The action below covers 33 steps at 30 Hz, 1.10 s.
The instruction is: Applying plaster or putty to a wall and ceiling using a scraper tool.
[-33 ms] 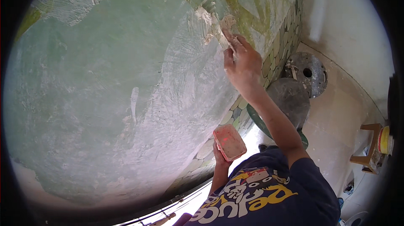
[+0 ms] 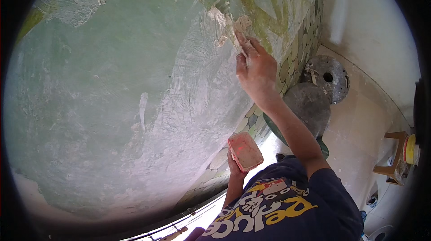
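Note:
My right hand (image 2: 259,68) is closed with fingers stretched along a thin, putty-smeared scraper (image 2: 243,48). Most of that tool hides behind the fingers, and its end meets the wall (image 2: 112,84). Wet pale putty (image 2: 218,17) lies in thick ridges just left of the fingertips, and a pinkish lump of it (image 2: 243,22) sits just above them. Lower down, my left hand (image 2: 234,167) grips a red rectangular tub (image 2: 245,152) from its left side. Pale paste coats the inside of the tub, which is tilted toward me.
The wall is green with whitish smears and olive patches. A band of stone-like tiles (image 2: 287,68) runs along its right. On the floor stand a dark round lid (image 2: 310,106) and a grey disc with a hole (image 2: 337,86). A wooden stool (image 2: 394,162) is at the right, beside a yellow container (image 2: 409,149).
My right hand has shifted slightly left along the wall with the scraper. My left hand and the red tub stay in place.

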{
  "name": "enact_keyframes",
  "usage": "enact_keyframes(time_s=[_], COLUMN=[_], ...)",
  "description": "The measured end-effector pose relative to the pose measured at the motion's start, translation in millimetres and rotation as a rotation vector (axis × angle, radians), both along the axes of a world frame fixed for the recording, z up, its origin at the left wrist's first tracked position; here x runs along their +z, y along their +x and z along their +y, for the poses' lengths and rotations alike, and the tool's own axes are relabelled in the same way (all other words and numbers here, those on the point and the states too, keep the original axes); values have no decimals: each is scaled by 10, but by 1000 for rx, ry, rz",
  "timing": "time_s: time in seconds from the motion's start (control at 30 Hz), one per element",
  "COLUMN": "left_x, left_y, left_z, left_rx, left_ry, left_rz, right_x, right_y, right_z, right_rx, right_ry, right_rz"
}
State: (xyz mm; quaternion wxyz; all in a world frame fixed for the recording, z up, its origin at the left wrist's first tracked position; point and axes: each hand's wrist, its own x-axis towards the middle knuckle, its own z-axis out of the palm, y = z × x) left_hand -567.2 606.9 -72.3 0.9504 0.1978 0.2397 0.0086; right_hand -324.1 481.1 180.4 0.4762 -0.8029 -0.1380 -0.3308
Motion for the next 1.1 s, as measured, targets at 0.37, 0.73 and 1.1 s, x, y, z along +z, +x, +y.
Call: enact_keyframes(time_s=[0.37,0.73,1.1], left_x=[18,-26,-70], left_y=[-118,-278,-291], left_z=[-16,89,131], left_rx=[20,87,34], left_ry=[16,-8,4], left_rz=[20,13,-52], right_x=[-78,-160,-48], right_y=[-244,753,482], right_z=[86,-371,-513], right_rx=[35,270,489], right_ry=[-158,487,446], right_rz=[138,48,230])
